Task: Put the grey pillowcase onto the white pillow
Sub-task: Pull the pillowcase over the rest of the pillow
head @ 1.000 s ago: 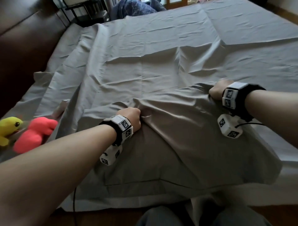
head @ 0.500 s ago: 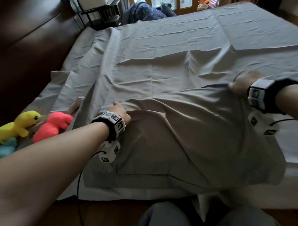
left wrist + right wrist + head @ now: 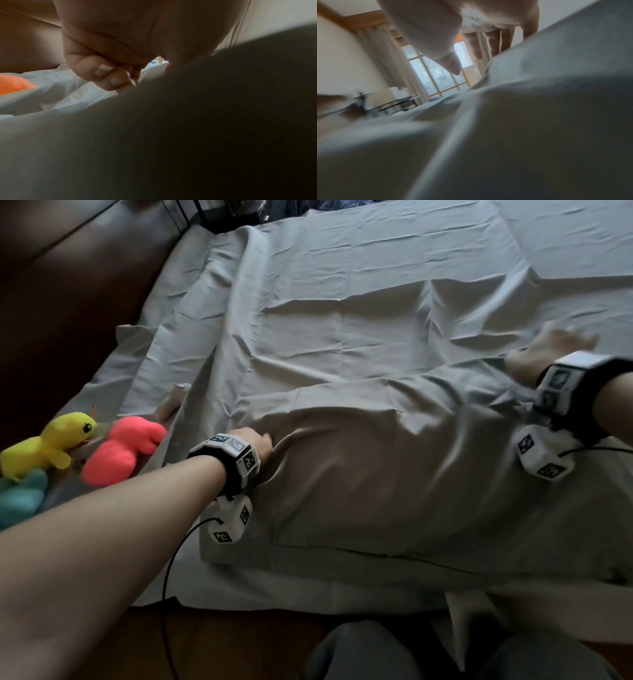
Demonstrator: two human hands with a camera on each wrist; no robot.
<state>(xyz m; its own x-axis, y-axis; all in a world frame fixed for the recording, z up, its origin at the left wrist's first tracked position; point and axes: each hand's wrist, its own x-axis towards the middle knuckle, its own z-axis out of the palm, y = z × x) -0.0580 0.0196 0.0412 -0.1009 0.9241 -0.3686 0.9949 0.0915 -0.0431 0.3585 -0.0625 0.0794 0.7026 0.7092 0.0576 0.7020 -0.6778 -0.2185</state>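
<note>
A bed (image 3: 376, 285) spread with a creased grey sheet fills the head view, with a dark brown headboard (image 3: 68, 285) along its left side and a wooden floor at the near edge. The grey pillowcase (image 3: 394, 491) lies across the near part of the bed, puffed up over the pillow inside it; a strip of white (image 3: 342, 594) shows just beyond its near seam.

The left hand (image 3: 255, 441) sits at the pillowcase's left end. From above only its back shows, but the left wrist view shows the fingers (image 3: 106, 73) curled in tight, nails showing, against the grey cloth; whether cloth is pinched between them cannot be told. The right hand (image 3: 544, 350) is at the far right corner of the pillowcase, blurred in the head view. The right wrist view makes it plainer: the fingers (image 3: 476, 44) are straight and spread, holding nothing, just above the cloth.

On the bed to the left of the pillowcase lie a yellow plush duck (image 3: 48, 443), a pink plush toy (image 3: 120, 450) and a teal one (image 3: 20, 494). Only the right wrist view shows a window (image 3: 436, 73) with a wooden frame and pale curtains.
</note>
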